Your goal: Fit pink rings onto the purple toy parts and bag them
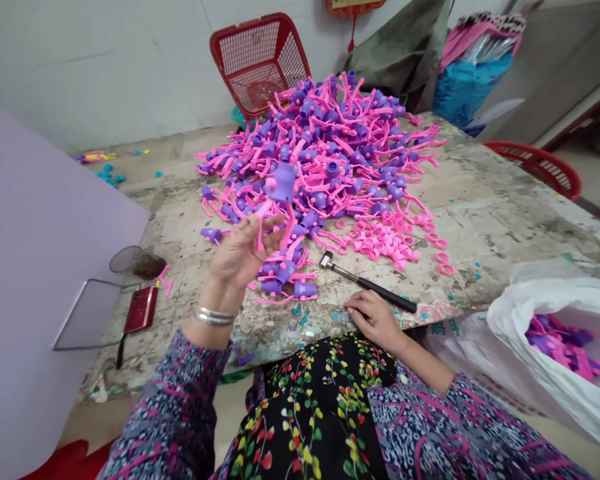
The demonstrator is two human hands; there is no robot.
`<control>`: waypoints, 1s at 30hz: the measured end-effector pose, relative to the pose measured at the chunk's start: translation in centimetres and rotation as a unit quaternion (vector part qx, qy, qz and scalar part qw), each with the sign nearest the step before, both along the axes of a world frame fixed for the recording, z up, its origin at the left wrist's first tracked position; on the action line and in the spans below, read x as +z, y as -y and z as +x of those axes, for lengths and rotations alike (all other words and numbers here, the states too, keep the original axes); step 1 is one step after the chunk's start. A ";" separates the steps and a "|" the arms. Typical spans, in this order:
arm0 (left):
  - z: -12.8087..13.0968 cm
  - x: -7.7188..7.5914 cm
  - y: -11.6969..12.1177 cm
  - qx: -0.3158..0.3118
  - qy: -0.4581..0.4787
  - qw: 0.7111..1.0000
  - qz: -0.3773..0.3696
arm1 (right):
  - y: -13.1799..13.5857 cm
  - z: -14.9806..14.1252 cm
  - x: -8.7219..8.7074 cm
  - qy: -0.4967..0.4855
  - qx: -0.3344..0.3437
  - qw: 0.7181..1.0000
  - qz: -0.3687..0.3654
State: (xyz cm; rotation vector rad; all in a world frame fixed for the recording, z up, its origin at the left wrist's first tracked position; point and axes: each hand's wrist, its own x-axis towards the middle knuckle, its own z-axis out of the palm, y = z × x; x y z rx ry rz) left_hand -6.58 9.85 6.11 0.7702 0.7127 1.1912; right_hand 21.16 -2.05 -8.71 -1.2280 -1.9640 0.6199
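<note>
My left hand (243,257) is raised above the table with its fingers pinched on a pink and purple plastic toy piece (281,189), held upright. My right hand (375,320) rests at the table's near edge, fingers curled down on the surface, just short of a small black-handled hammer (367,283) that lies beside it. A big heap of pink and purple toy parts (325,153) covers the middle of the table. A few assembled pieces (287,280) lie below my left hand. Loose pink rings (395,243) are spread right of the hammer head.
A worn stone table (505,213) holds everything. A red phone (140,309), a small cup (140,262) and a wire-frame tray (87,317) sit left. Red baskets stand at the back (257,57) and right (540,167). A white bag (560,333) with finished parts hangs at right.
</note>
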 end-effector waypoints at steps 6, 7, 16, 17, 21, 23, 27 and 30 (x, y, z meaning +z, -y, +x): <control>3.0 -4.3 6.1 -0.107 0.014 0.986 -0.130 | 0.0 0.8 2.3 -0.065 0.011 0.994 -0.086; 3.3 -4.8 6.9 -0.115 0.016 0.983 -0.139 | 0.0 1.0 3.0 -0.093 0.010 0.988 -0.123; 4.4 -5.1 10.0 -0.166 0.063 0.958 -0.224 | -0.6 0.1 8.4 -0.394 -0.035 0.869 -0.296; 4.5 -5.0 10.1 -0.173 0.058 0.958 -0.223 | -0.8 -0.2 8.7 -0.411 -0.025 0.860 -0.300; 4.6 -4.9 10.7 -0.168 0.000 0.970 -0.176 | -1.3 -1.1 9.2 -0.411 0.005 0.865 -0.288; 4.6 -4.8 11.1 -0.140 -0.076 0.981 -0.114 | -1.3 -1.4 9.2 -0.381 -0.009 0.885 -0.267; 4.5 -4.5 11.8 -0.084 -0.295 0.951 0.049 | -0.8 -1.5 9.2 -0.339 -0.055 0.910 -0.234; 4.3 -4.7 11.5 -0.052 -0.435 0.871 0.223 | -0.5 -1.3 9.3 -0.348 -0.056 0.902 -0.249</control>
